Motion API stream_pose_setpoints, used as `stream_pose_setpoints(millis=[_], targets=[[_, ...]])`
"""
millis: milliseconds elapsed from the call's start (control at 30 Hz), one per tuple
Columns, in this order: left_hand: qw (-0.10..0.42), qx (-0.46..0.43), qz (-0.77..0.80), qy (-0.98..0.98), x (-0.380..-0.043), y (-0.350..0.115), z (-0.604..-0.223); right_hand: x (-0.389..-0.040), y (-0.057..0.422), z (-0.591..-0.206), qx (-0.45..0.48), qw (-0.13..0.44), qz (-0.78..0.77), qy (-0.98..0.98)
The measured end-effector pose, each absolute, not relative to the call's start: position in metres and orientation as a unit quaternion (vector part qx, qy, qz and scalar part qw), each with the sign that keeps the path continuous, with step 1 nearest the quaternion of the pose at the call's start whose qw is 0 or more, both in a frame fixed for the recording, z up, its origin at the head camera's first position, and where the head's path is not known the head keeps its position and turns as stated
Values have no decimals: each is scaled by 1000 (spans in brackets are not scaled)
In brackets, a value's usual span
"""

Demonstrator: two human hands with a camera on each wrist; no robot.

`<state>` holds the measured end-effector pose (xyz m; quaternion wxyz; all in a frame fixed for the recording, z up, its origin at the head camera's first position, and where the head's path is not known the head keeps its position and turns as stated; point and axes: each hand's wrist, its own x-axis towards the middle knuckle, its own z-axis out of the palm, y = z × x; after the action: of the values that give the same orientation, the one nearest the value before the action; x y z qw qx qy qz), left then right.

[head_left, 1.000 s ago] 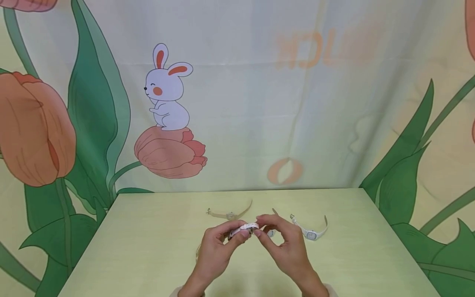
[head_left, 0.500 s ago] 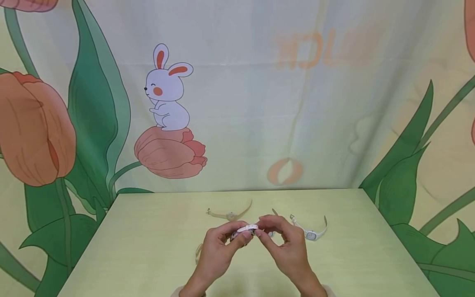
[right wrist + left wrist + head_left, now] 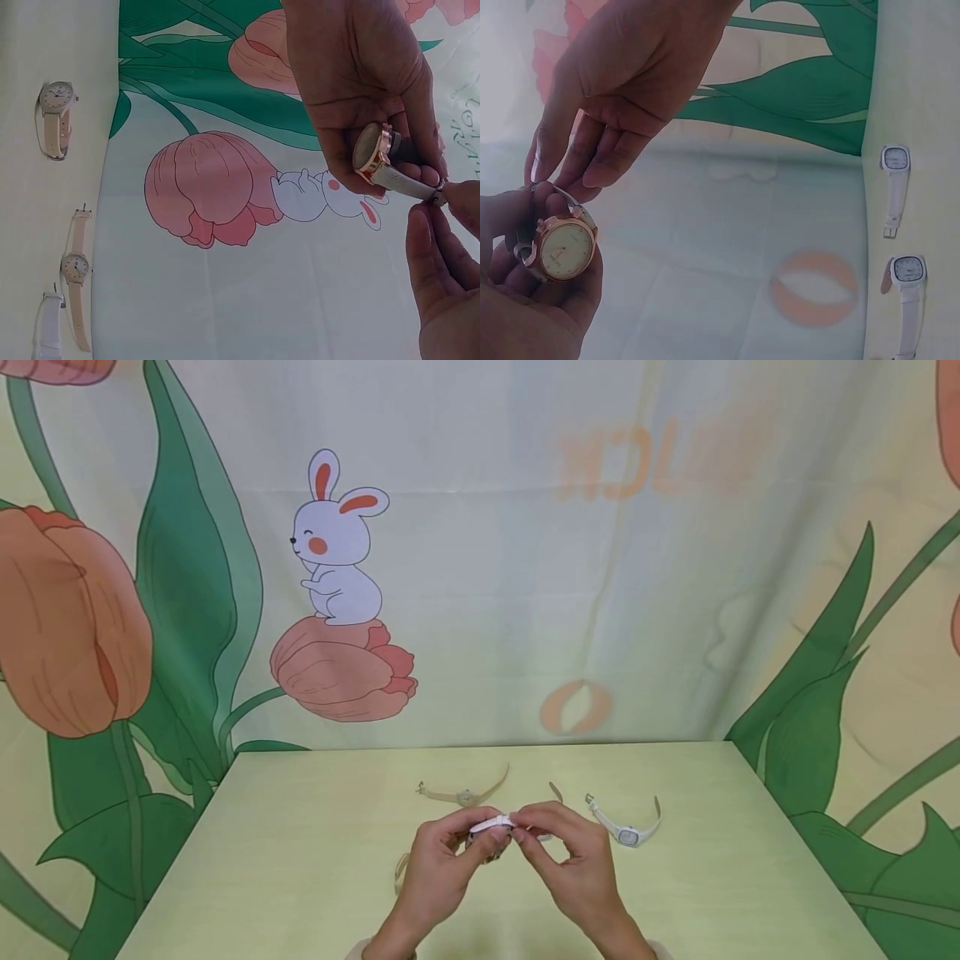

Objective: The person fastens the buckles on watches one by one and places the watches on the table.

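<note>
A wristwatch with a rose-gold case and a white strap is held up above the table between both hands. My left hand grips it around the case and strap, with the dial showing in the left wrist view. With thumb and fingertips my right hand pinches the strap's end, near a small metal buckle in the right wrist view. The fingers partly cover the strap, so whether it is fastened cannot be told.
A beige-strap watch lies behind the hands and a white watch to the right. Another white watch is partly hidden by my right hand in the head view. A second beige-strap watch lies beside my left wrist. A printed curtain hangs behind.
My right hand has shifted slightly left and down, its fingers closer to the strap's end. The left hand stays nearly in place, still holding the watch.
</note>
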<state>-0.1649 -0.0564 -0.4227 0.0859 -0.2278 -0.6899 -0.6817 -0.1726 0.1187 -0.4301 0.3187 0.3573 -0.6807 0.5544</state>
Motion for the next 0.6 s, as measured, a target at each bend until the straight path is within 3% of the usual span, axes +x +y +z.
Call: stream_pose_setpoints(millis=[600], targets=[[86, -222, -682, -691, -166, -55, -425, -170, 121, -428, 350, 310, 545, -695]])
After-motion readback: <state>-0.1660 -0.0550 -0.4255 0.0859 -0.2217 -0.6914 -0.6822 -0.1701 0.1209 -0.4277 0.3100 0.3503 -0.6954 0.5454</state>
